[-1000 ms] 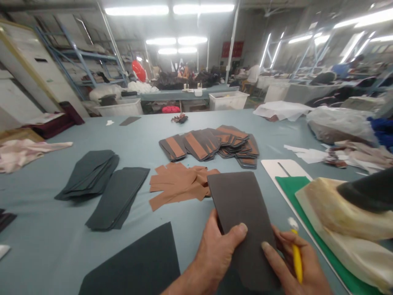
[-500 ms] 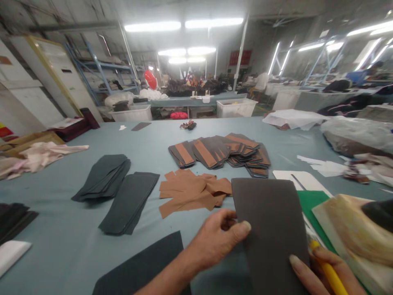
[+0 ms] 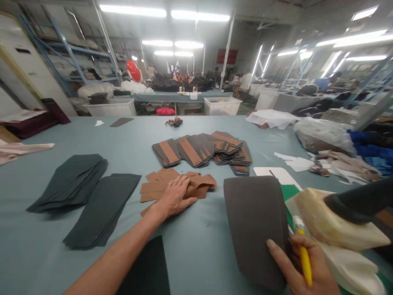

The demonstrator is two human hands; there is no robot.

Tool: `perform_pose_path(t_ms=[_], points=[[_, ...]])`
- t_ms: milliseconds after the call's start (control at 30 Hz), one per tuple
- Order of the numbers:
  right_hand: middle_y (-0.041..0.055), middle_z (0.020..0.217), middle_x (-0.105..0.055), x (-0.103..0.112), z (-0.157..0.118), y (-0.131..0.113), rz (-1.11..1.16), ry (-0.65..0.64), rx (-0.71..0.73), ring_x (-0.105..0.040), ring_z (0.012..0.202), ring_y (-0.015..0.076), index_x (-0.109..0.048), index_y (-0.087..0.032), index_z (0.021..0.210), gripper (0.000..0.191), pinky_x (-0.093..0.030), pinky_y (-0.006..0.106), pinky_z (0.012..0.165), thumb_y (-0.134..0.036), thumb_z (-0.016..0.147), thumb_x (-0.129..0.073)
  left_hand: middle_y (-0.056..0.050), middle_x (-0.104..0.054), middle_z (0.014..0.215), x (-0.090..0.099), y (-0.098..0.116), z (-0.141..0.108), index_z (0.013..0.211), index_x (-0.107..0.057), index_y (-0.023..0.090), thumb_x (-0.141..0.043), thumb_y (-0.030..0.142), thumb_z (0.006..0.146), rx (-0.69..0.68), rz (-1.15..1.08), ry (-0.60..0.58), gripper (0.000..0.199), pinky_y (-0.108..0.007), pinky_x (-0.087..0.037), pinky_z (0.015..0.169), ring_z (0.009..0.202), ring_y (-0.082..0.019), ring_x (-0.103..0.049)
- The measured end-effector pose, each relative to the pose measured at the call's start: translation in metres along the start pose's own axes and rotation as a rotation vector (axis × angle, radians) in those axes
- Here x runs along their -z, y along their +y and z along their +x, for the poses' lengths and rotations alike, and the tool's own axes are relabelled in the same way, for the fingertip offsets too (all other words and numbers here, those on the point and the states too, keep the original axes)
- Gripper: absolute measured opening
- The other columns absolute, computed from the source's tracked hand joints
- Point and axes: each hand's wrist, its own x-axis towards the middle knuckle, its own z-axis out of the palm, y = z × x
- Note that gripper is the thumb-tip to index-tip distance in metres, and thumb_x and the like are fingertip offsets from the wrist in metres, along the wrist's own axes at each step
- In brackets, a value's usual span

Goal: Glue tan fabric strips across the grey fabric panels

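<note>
My left hand (image 3: 175, 197) lies on the heap of tan cut pieces (image 3: 153, 187), its fingers curled over them. My right hand (image 3: 302, 262) is at the lower right, pinching the edge of a dark grey rounded panel (image 3: 253, 229). The same hand also grips a yellow pen (image 3: 305, 258) with a white tip. A fanned pile of grey pieces with tan strips (image 3: 199, 150) lies beyond the tan heap. Two stacks of dark grey pieces (image 3: 70, 182) (image 3: 101, 209) lie to the left, and a dark sheet (image 3: 144, 266) lies under my left forearm.
Everything lies on a long blue-grey cloth-covered table (image 3: 46, 164). To the right are a foam form (image 3: 331, 217), a white board (image 3: 276, 174) and a plastic bag (image 3: 322, 137). White bins (image 3: 221, 105) stand beyond the far edge, with a co-worker further back.
My left hand has let go of the grey panel and moved left onto the tan pieces. The panel and my right hand have shifted slightly right, and the view has tilted.
</note>
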Motion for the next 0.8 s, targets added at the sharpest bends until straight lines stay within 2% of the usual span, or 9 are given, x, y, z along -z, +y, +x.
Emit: perform_pose_path(t_ms=[67,167,233,400,533,667,800], points=[[0.0018,0.095,-0.06,-0.005,-0.001,-0.011,0.015,-0.026,-0.047,-0.064,0.091,0.0266,-0.057,-0.026,0.105,0.063,-0.053,0.042,0.088,-0.08,0.075,-0.07,-0.018,-0.055,0.158,-0.001,-0.007,0.002,0.144,-0.054,0.019,-0.058,0.041,0.099,-0.021,0.04,0.012,0.05,-0.054,-0.036,0.124,0.15,-0.033,-0.047],[0.0028,0.094,-0.061,-0.016,0.004,-0.025,0.04,-0.073,-0.087,-0.064,0.093,0.0286,-0.056,-0.025,0.101,0.066,-0.051,0.046,0.092,-0.082,0.069,-0.07,-0.019,-0.056,0.156,0.0,-0.019,0.001,0.14,-0.057,0.017,-0.054,0.037,0.101,-0.015,0.094,0.035,0.044,-0.055,-0.038,0.122,0.148,-0.034,-0.05],[0.0021,0.092,-0.06,-0.023,0.012,-0.032,0.072,-0.115,-0.099,-0.064,0.09,0.0276,-0.055,-0.025,0.101,0.064,-0.052,0.044,0.088,-0.079,0.07,-0.07,-0.021,-0.056,0.156,0.001,-0.027,-0.001,0.139,-0.059,0.015,-0.051,0.035,0.101,0.008,0.122,0.05,0.043,-0.058,-0.04,0.12,0.147,-0.036,-0.05],[-0.001,0.085,-0.059,-0.034,0.036,-0.04,0.153,-0.322,-0.057,-0.063,0.082,0.0238,-0.054,-0.025,0.102,0.054,-0.053,0.037,0.076,-0.069,0.075,-0.07,-0.02,-0.058,0.155,0.005,-0.041,-0.005,0.139,-0.059,0.015,-0.048,0.037,0.102,0.032,0.147,0.069,0.044,-0.056,-0.041,0.12,0.145,-0.036,-0.053],[-0.0022,0.085,-0.059,-0.028,0.053,-0.043,0.139,-0.419,-0.022,-0.061,0.079,0.0215,-0.056,-0.025,0.099,0.046,-0.051,0.033,0.071,-0.059,0.074,-0.076,-0.018,-0.061,0.152,0.006,-0.045,-0.006,0.139,-0.059,0.016,-0.049,0.038,0.101,0.013,0.146,0.075,0.045,-0.053,-0.04,0.122,0.145,-0.034,-0.053],[-0.0021,0.09,-0.062,-0.017,0.068,-0.048,0.214,-0.617,-0.002,-0.064,0.085,0.0219,-0.058,-0.026,0.098,0.039,-0.054,0.032,0.075,-0.054,0.078,-0.077,-0.019,-0.059,0.153,0.006,-0.047,-0.005,0.139,-0.058,0.014,-0.048,0.04,0.101,0.006,0.136,0.063,0.047,-0.053,-0.041,0.121,0.143,-0.034,-0.054],[-0.001,0.091,-0.066,-0.017,0.075,-0.051,0.226,-0.658,-0.008,-0.066,0.087,0.0231,-0.059,-0.025,0.098,0.04,-0.056,0.033,0.075,-0.057,0.08,-0.075,-0.018,-0.06,0.152,0.007,-0.047,-0.003,0.137,-0.058,0.015,-0.049,0.04,0.099,0.004,0.113,0.051,0.046,-0.052,-0.042,0.119,0.141,-0.033,-0.055]])
